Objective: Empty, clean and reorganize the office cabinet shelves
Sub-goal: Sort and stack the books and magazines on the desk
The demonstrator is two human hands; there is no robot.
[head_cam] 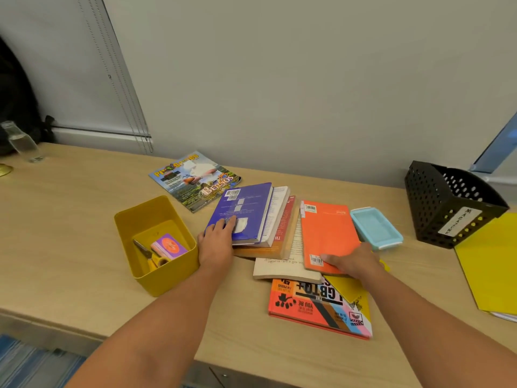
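My left hand (216, 242) lies flat, fingers spread on the purple book (240, 212). Right hand (354, 263) pinches the orange book (327, 233). Yellow bin (167, 273) holds scissors (147, 253), tape.

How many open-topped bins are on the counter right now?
2: a yellow plastic bin holding scissors left of the book pile, and a black perforated plastic bin at the far right by the wall.

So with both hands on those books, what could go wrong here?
The purple book under the left hand tops a leaning, uneven stack; a push might slide it apart. The orange book gripped by the right hand lies on loose pages, which could get dragged. The blue box beside it could be knocked.
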